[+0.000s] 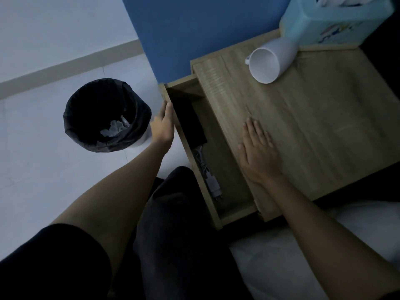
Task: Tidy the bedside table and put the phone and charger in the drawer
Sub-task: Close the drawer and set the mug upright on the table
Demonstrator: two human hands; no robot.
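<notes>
The wooden bedside table has its drawer pulled out to the left. Inside the drawer lie a black phone and, nearer to me, a grey charger with its coiled cable. My left hand rests flat against the outside of the drawer front, fingers together and extended. My right hand lies palm down on the tabletop near its left edge, holding nothing.
A white mug lies on its side at the back of the tabletop, beside a light blue tissue box. A bin with a black liner stands on the floor to the left. A blue wall panel is behind; bedding lies at lower right.
</notes>
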